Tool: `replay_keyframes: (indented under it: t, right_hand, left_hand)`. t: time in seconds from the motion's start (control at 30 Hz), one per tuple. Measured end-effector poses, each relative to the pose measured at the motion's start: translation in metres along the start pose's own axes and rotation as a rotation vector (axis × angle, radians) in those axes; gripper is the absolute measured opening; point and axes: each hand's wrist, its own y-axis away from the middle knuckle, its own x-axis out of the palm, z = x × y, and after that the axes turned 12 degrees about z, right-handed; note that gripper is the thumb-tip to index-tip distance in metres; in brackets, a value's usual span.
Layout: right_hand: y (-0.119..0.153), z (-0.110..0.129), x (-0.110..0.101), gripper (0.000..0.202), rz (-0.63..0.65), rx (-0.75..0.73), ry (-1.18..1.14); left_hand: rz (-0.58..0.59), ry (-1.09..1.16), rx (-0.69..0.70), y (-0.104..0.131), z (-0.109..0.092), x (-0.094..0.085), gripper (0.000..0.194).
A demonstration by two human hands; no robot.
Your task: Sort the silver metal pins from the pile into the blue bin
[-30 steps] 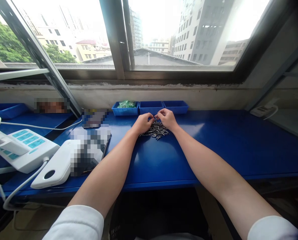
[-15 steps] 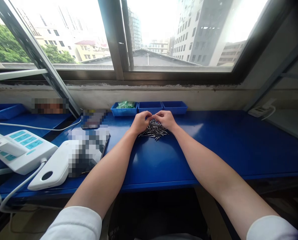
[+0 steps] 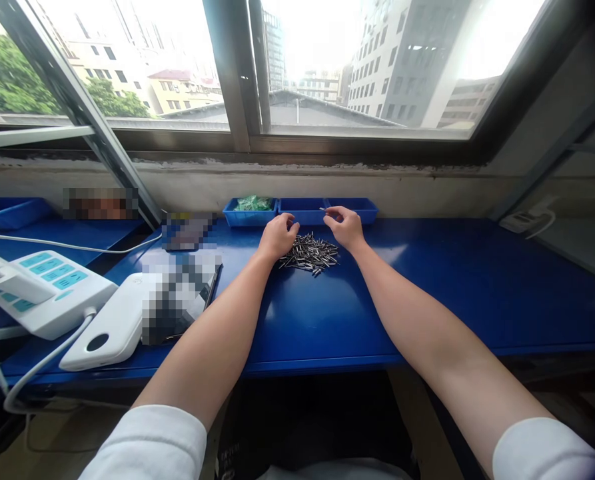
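Note:
A loose heap of slim, shiny metal pins (image 3: 311,255) lies on the blue tabletop between my two hands. My left hand (image 3: 278,236) is at the heap's left edge with its fingers curled in toward the thumb; whatever they hold is too small to make out. Up and to the right of the heap, my right hand (image 3: 346,228) pinches a small, slender, light-tipped piece between thumb and fingertips. That hand is just in front of two blue bins: the middle bin (image 3: 302,217) and the right bin (image 3: 364,215), whose insides hardly show.
Green plastic packets (image 3: 253,203) fill the left blue bin (image 3: 250,219). On the left of the table (image 3: 322,327) are a white power bank (image 3: 104,333), a power strip (image 3: 52,293) with cables, and blurred-out items. A metal shelf post (image 3: 122,167) rises at the back left.
My hands were together over the heap and have moved apart. My right hand has gone up and right toward the bins with a small piece; the left has shifted slightly up.

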Motion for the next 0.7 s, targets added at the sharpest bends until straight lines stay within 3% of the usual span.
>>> replay_keyframes:
  t: [0.1, 0.2, 0.47, 0.7]
  right_hand:
    - [-0.003, -0.009, -0.007, 0.044, -0.059, 0.056, 0.288]
    - [-0.004, -0.016, -0.01, 0.058, -0.029, 0.15, 0.417]
    - [-0.005, -0.028, -0.007, 0.072, 0.093, 0.298, 0.529]
    - [-0.001, -0.026, -0.004, 0.07, 0.032, 0.219, 0.514]
  left_hand:
    - [0.0, -0.051, -0.049, -0.001, 0.004, -0.001, 0.028]
    - [0.018, -0.09, -0.082, -0.002, 0.007, -0.001, 0.028]
    - [0.098, -0.138, -0.092, -0.001, 0.011, 0.004, 0.028]
    - [0.121, -0.16, -0.096, -0.001, 0.012, 0.004, 0.03]
